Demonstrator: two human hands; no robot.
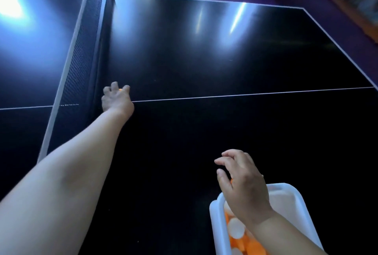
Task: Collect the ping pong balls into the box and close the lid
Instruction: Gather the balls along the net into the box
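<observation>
- Your left hand is stretched far out to the foot of the net. Its fingers are curled down over an orange ball, of which only a sliver shows between them, just beside the net on the dark worktop.
- Your right hand hovers over the near corner of the white box, fingers loosely bent and a little spread. A speck of orange shows under the palm. I cannot tell whether that is a ball you hold or one lying in the box behind it.
- The box stands at the near right edge of the worktop, open at the top, already holding a heap of balls, orange and white mixed.
- No other loose ball shows on the part of the worktop in view, though glare on the far half could hide one.
- By my reading you are late in the collecting: the ball at the net must come back to the box.
- The lid is not in view, and closing is not yet done.
</observation>
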